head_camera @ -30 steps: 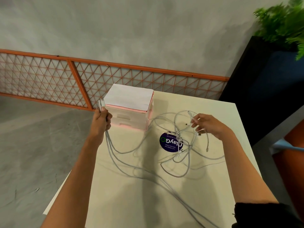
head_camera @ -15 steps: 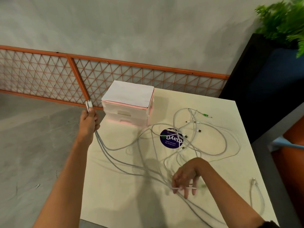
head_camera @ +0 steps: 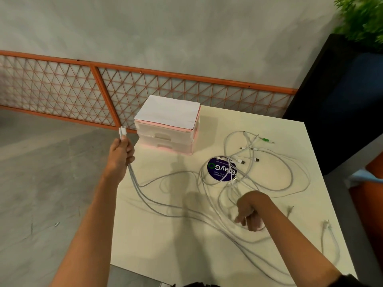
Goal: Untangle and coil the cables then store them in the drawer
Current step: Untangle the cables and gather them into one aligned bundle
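Note:
Several white cables (head_camera: pixel 267 170) lie tangled in loops over the right half of the cream table (head_camera: pixel 157 241). My left hand (head_camera: pixel 120 156) is raised at the table's left edge, gripping a bunch of cable ends whose white plugs (head_camera: pixel 122 131) stick up above the fist. Those cables trail down and right across the table. My right hand (head_camera: pixel 249 212) hangs low over the strands near the table's middle, fingers curled down among them; whether it holds one is unclear. The pink and white drawer unit (head_camera: pixel 167 126) stands at the back left, both drawers closed.
A round dark blue sticker (head_camera: pixel 219 171) sits under the tangle. One short white cable (head_camera: pixel 329 241) lies apart near the right edge. A black planter (head_camera: pixel 342 96) with a green plant stands behind right, an orange lattice fence (head_camera: pixel 62 90) along the wall, and grey floor to the left.
My right hand left the tangle's far side and came down near the table's middle. My left hand moved slightly left and up with the plugs, drawing the cables straighter.

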Motion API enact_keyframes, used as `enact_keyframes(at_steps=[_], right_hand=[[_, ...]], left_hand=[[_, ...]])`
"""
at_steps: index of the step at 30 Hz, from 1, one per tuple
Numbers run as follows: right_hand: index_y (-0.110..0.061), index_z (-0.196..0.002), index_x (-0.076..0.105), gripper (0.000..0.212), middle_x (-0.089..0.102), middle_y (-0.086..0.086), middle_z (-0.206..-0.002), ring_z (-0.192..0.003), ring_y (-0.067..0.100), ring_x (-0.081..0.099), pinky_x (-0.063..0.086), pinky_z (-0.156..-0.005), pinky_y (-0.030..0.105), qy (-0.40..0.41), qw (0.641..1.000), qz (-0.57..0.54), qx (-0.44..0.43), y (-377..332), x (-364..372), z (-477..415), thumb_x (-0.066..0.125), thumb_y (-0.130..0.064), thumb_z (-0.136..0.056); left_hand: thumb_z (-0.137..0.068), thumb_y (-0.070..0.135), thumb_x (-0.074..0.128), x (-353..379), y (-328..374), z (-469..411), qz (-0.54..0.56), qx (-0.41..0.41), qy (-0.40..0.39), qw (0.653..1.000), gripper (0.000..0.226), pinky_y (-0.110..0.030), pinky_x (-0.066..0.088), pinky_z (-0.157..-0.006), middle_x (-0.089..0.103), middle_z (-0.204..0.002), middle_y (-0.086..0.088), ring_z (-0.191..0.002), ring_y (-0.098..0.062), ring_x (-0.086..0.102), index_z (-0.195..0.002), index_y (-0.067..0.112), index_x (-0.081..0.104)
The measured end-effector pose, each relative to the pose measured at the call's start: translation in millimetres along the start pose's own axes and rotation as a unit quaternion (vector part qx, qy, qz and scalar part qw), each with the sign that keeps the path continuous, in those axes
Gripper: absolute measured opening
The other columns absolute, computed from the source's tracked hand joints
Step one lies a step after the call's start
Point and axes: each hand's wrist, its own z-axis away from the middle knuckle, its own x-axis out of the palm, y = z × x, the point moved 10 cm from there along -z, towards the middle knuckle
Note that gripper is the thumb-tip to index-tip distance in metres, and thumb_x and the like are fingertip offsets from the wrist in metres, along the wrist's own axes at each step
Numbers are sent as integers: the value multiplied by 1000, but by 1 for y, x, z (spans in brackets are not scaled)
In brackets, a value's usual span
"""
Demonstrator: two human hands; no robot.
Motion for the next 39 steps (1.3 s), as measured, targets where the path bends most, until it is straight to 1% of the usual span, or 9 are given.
enact_keyframes(at_steps=[2, 4, 7, 9, 14, 16, 19, 30, 39], right_hand=[[-5, -86, 59, 27, 71, 19, -89, -65, 20, 65, 55, -63, 28, 83, 984, -85, -132, -57, -29, 15, 54, -29, -96], [-7, -100, 57, 23, 66, 10, -94, -78, 22, 65, 54, -63, 24, 180, 920, -195, -290, -120, -60, 47, 61, -29, -92], [-22, -135, 43, 57, 50, -5, -134, -123, 11, 48, 40, -98, 24, 286, 833, -178, -439, -199, -83, 92, 64, -43, -86], [-24, -137, 42, 55, 49, -11, -138, -129, 6, 44, 35, -107, 26, 269, 810, -173, -492, -238, -76, 106, 57, -48, -90], [-20, -88, 54, 27, 61, -7, -69, -71, 16, 65, 49, -78, 36, 258, 756, -252, -547, -268, -61, 117, 36, -33, -102], [-19, -75, 50, 37, 46, -5, -59, -49, 9, 49, 45, -59, 27, 245, 756, -285, -536, -262, -53, 111, 32, -36, -103], [-18, -68, 39, 43, 33, -7, -56, -48, 7, 31, 34, -51, 23, 217, 764, -296, -531, -251, -39, 103, 32, -44, -102], [-15, -76, 44, 44, 44, 0, -57, -48, 11, 44, 39, -58, 20, 157, 833, -208, -488, -215, -16, 84, 29, -49, -100], [-19, -69, 39, 43, 36, -7, -58, -55, 9, 31, 30, -60, 23, 310, 802, -225, -459, -205, -44, 97, 29, -43, -102]], left_hand=[[-105, 21, 31, 19, 1, 6, 31, -14, -54, 998, 36, -15, 16, -39, 33, -47, 13, -39, 0, 24, -70, 19, 32], [-105, 21, 31, 38, 4, 11, 61, -22, -114, 991, 35, -15, 16, -39, 32, -50, 12, -41, -1, 24, -70, 18, 34], [-104, 23, 31, 58, 11, 21, 84, -33, -182, 979, 32, -13, 19, -37, 30, -52, 11, -43, -1, 23, -73, 18, 38], [-103, 23, 31, 67, 18, 27, 99, -35, -201, 974, 29, -12, 20, -36, 30, -52, 11, -42, -1, 24, -77, 17, 42], [-104, 24, 30, 61, 33, 24, 146, -21, -193, 970, 29, -12, 18, -36, 29, -52, 11, -42, 0, 23, -81, 16, 46], [-104, 26, 31, 48, 37, 17, 167, -14, -176, 970, 29, -13, 17, -37, 29, -53, 11, -42, 0, 23, -82, 16, 47], [-104, 26, 30, 31, 42, 8, 168, -5, -146, 975, 29, -13, 19, -37, 30, -53, 12, -41, 0, 24, -83, 17, 48], [-105, 24, 26, -12, 25, -8, 236, -13, 1, 972, 31, -16, 16, -40, 32, -48, 13, -39, -3, 26, -80, 21, 44], [-102, 37, 33, -13, -14, -6, 359, -60, 34, 931, 33, -17, 50, -54, 57, -59, 9, -53, -3, 55, -88, 16, 54]])
